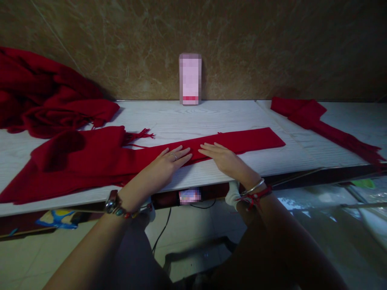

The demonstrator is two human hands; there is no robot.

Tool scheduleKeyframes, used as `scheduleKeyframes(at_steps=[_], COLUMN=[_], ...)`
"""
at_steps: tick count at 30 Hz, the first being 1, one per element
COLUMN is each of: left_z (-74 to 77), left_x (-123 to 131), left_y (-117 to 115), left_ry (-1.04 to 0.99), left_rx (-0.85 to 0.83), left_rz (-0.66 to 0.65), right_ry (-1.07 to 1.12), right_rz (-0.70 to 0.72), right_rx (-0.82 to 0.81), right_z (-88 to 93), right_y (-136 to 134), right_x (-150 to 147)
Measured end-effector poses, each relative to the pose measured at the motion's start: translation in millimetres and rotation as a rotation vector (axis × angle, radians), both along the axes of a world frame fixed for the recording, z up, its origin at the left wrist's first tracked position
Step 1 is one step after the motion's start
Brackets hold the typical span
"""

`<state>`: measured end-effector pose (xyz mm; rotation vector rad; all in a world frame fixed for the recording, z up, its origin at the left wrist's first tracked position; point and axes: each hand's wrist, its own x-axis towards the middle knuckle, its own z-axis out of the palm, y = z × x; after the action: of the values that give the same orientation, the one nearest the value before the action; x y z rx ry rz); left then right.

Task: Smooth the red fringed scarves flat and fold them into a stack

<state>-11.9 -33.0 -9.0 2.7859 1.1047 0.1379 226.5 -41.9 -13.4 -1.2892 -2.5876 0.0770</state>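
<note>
A red scarf (254, 139) lies across the white tabletop, folded into a long narrow strip on the right and spreading into a wider, looser part with fringe on the left. My left hand (169, 163) rests flat on the strip near its middle, fingers stretched out, a ring on one finger. Just to its right, my right hand (220, 157) also lies palm down on the scarf, fingers extended toward the left hand. A small gap of red cloth shows between the fingertips.
A heap of red cloth (54, 92) sits at the back left. Another red fringed scarf (314, 114) lies at the right. Against the brown marbled wall (136, 48) stands a phone-like upright object (190, 78), blurred out. Below the table edge are a cable and a blue-yellow packet (59, 218).
</note>
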Motion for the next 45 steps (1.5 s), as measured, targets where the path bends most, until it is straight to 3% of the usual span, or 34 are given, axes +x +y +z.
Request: scheduleKeyframes(at_steps=[5,11,21,27,31,36,45], left_z=[4.2,14.1,2.0,14.1,19.1,14.7,13.3], left_x=[4,3,-4,-3,6,21,21], left_y=[-5,-7,-5,-6,-7,-10,-8], left_ry=[0.107,0.085,0.022,0.035,0.048,0.12,0.1], left_rx=[-0.061,-0.059,-0.074,-0.092,-0.059,-0.034,-0.083], left_rz=[0.014,0.003,-0.05,-0.058,0.032,0.182,0.296], right_ry=[0.014,0.013,0.0,0.005,0.019,-0.026,-0.181], right_rz=[0.035,0.048,0.046,0.039,0.024,-0.025,-0.166], right_rx=[-0.007,0.006,0.009,-0.006,-0.004,0.034,0.01], right_z=[-3.1,-4.2,-0.9,2.1,2.6,5.8,9.6], right_y=[2,3,1,-3,-5,-10,-20], right_x=[2,3,2,1,1,-5,-26])
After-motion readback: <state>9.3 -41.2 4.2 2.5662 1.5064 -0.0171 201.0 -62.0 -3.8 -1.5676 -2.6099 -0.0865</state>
